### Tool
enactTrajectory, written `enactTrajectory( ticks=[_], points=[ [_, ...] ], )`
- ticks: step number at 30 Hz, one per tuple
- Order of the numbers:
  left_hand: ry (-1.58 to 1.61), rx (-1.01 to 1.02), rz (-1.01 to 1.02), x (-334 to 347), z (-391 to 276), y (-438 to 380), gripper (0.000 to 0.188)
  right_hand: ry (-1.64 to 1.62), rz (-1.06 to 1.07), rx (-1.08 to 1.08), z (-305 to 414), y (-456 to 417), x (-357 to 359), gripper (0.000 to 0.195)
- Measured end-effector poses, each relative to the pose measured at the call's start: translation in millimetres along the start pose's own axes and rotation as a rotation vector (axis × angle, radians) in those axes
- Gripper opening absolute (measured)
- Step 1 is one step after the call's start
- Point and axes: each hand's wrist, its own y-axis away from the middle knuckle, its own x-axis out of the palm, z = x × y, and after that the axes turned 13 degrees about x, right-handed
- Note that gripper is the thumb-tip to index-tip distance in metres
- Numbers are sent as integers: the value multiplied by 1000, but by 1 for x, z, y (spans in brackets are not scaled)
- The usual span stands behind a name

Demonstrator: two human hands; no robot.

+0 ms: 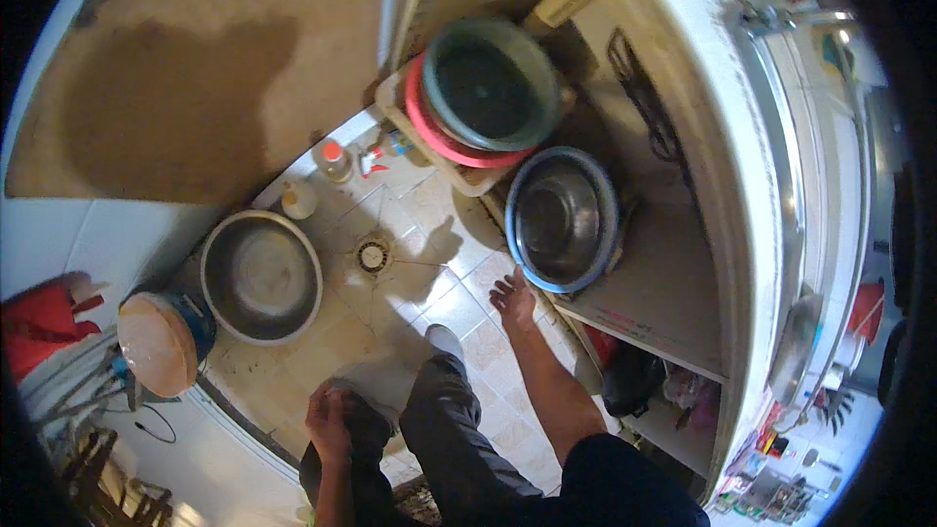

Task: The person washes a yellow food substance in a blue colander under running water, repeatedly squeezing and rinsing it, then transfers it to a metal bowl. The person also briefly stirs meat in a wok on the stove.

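Observation:
My right hand point(514, 301) is stretched out over the tiled floor with fingers spread and nothing in it. Its fingertips come close to the rim of a metal basin point(560, 223) with a blue edge; whether they touch it I cannot tell. That basin sits on the shelf of a cabinet. By my left knee is my left hand point(329, 417), its fingers partly hidden, with no object visible in it. A green basin point(545, 99) is stacked in a pink basin point(417, 113), above a beige tray point(468, 179).
A large metal basin point(267, 278) stands on the floor near a round drain point(372, 256). Bottles point(335, 161) line the wall. A lidded bucket point(157, 344) is at the left. Bags point(633, 380) fill a lower shelf point(673, 439); a black cable point(644, 102) hangs inside the cabinet.

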Motion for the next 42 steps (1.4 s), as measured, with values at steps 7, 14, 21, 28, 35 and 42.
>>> enactTrajectory(
  ticks=[7,14,21,28,35,42],
  points=[
    [-57,-94,165,36,-23,33,28,-325,-88,162,42,-68,-38,38],
    [-141,-52,189,14,-16,45,31,-534,-110,59,46,-78,-27,13],
    [-92,-58,280,-5,-3,50,30,75,-337,-760,65,-227,-182,41],
    [-291,-113,212,19,-4,69,29,-179,-472,-314,71,-166,-105,44],
    [-191,-114,260,44,-10,67,27,-217,-494,-282,85,-157,-109,47],
    [-219,-67,230,33,17,62,25,-197,-436,-225,107,-155,-137,50]
  ],
)
